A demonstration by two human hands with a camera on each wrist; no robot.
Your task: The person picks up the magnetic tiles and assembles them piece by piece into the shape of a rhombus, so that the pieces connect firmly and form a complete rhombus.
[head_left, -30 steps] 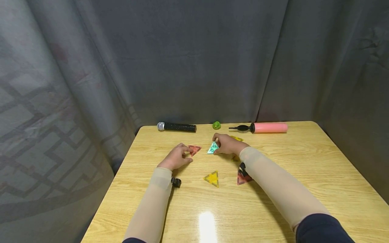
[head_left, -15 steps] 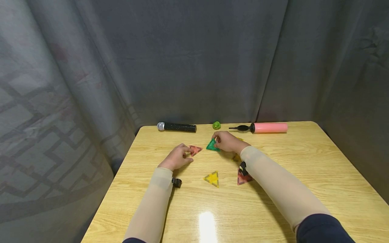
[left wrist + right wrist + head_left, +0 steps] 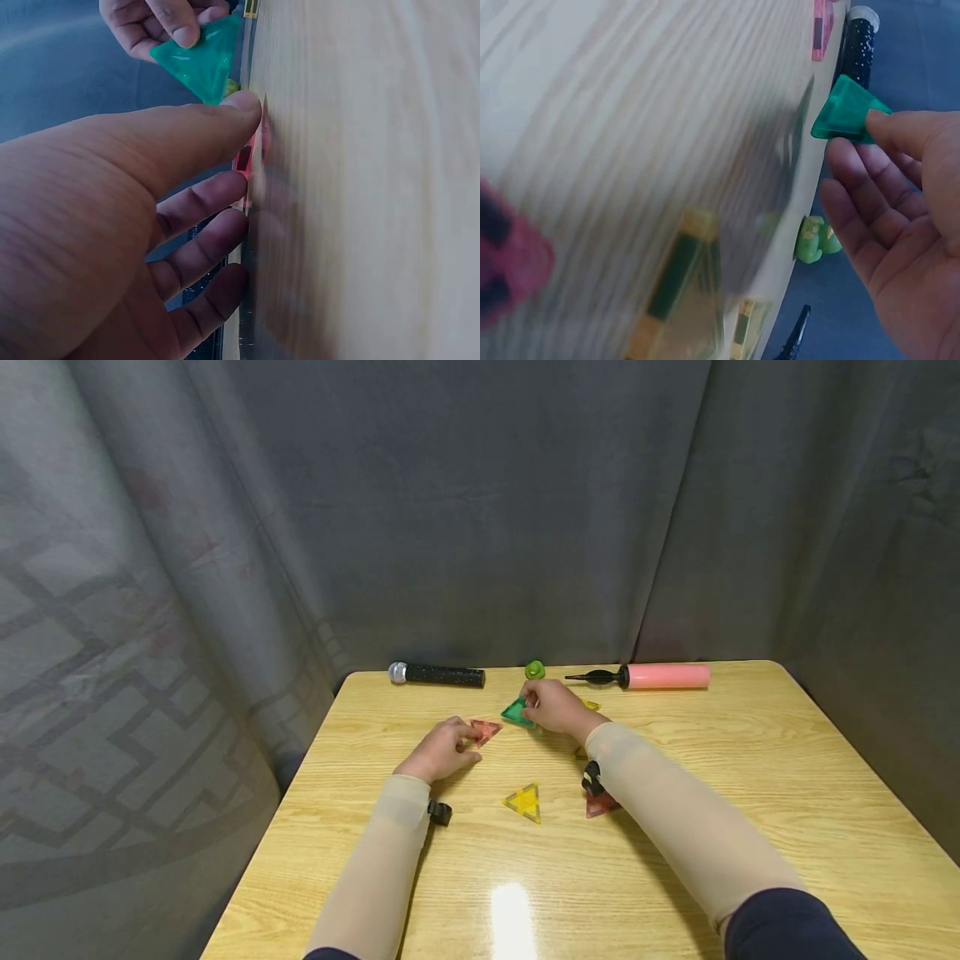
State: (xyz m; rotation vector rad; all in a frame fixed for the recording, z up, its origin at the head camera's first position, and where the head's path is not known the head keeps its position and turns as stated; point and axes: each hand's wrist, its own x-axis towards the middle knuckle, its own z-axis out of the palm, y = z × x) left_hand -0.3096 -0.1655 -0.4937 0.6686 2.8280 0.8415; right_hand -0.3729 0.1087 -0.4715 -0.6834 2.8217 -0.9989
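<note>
My right hand pinches a translucent green triangular magnetic tile between thumb and fingers, its tip pointing left. In the right wrist view the tile is raised off the table and tilted. To its left, a red triangular tile lies flat. The fingertips of my left hand rest at that red tile's left side, thumb held apart. Seen from the left wrist, the fingers are loosely bent with their tips down at the wood, and the thumb partly covers the red tile.
A yellow triangle lies nearer on the table. Another red tile and yellow tiles are partly hidden by the right arm. Along the back edge lie a black microphone, a small green figure and a pink hand pump.
My right hand has lifted the green tile and carried it left and slightly away, toward the red tile. The left hand and its red tile have shifted slightly right.
</note>
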